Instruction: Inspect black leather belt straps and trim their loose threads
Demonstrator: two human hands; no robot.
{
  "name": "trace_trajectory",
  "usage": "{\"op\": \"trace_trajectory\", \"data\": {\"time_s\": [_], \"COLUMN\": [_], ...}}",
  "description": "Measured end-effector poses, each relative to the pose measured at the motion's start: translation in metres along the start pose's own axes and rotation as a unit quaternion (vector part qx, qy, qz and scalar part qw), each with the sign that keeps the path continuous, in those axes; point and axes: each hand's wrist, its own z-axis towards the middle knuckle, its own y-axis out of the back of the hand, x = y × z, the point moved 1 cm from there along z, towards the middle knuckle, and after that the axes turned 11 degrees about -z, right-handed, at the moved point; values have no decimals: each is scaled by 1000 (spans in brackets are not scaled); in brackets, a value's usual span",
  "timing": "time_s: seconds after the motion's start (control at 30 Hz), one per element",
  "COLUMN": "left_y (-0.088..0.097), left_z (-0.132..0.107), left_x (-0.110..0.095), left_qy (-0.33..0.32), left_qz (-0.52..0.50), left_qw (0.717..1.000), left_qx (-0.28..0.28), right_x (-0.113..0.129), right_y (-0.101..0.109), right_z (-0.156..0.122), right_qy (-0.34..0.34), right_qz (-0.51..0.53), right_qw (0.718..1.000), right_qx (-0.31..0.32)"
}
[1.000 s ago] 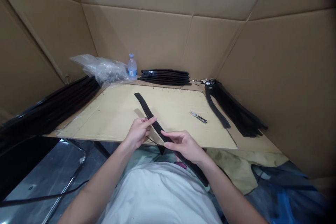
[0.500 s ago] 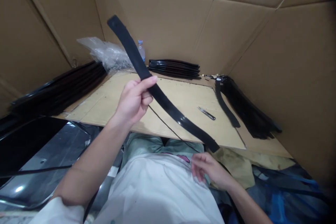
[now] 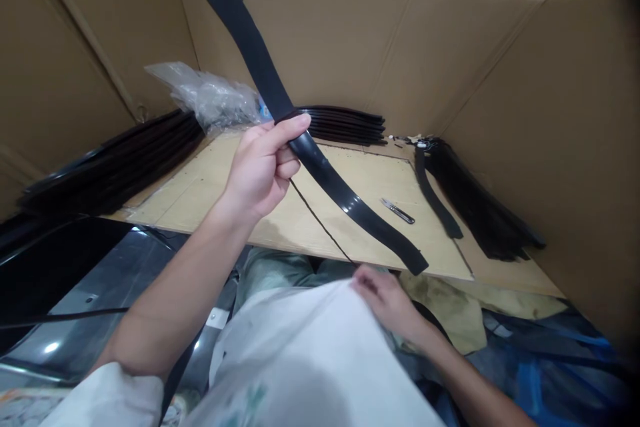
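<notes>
My left hand [image 3: 265, 163] is closed around the middle of a long, curved black plastic strip [image 3: 340, 190], thumb on top. The strip slants from upper left to lower right above the table, with a small hole near its upper end. A thin dark cord-like strand [image 3: 320, 221] runs from beneath my left hand down to my right hand [image 3: 383, 297]. The fingers of my right hand are closed at the hem of the white shirt [image 3: 310, 340], whose cloth is drawn up to a point there. Whether they also grip the strand's end I cannot tell.
A pale board [image 3: 200, 193] covers the table. On it lie thread snips [image 3: 397, 211] and a single black strip [image 3: 435, 200]. Stacks of black strips stand left [image 3: 115, 167], back [image 3: 345, 125] and right [image 3: 480, 207]. Plastic wrap [image 3: 210, 97] lies back left. Cardboard walls [image 3: 325, 27] enclose the table.
My left hand has lifted the black strip a little up and to the right and turned its face. My right hand has risen to the strand's lower end, raising the shirt hem.
</notes>
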Motion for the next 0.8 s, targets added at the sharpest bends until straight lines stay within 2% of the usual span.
{"op": "trace_trajectory", "data": {"time_s": [0.03,0.07,0.13,0.17,0.2,0.27,0.3,0.33,0.4,0.43,0.53,0.57,0.63,0.7,0.8], "left_y": [1,1,1,2,2,2,2,2,2,2,1,1,-1,-3,-6], "left_z": [0,0,1,1,1,0,0,-1,-2,-2,-4,-4,-5,-5,-7], "left_x": [0,0,1,2,2,3,3,3,3,3,2,2,2,3,5], "left_qy": [1,2,3,3,2,2,3,4,7,8,10,9,11,18,25], "left_qz": [-1,-3,-8,-11,-14,-14,-13,-10,-7,-7,-12,-15,-17,-16,-15], "left_qw": [1000,1000,1000,1000,1000,1000,1000,1000,1000,1000,1000,1000,1000,1000,999], "left_qx": [0,-1,0,0,-1,-8,-14,-18,-22,-21,-8,-4,-4,-11,-16], "right_x": [-1,0,7,10,12,12,11,9,3,0,-2,2,16,31,46], "right_y": [5,8,10,10,9,9,8,6,8,13,34,39,39,28,-2], "right_z": [1,0,-3,-5,-7,-10,-12,-14,-19,-20,-20,-19,-17,-15,-15], "right_qy": [-27,-23,52,70,51,-15,-17,13,92,88,-4,-15,7,52,85], "right_qz": [10,18,35,37,37,19,6,-10,-62,-92,-142,-142,-122,-103,-129], "right_qw": [999,999,996,991,995,1000,1000,998,972,968,983,985,989,990,980], "right_qx": [-45,-45,68,105,82,-13,-10,53,206,215,120,97,78,75,124]}}
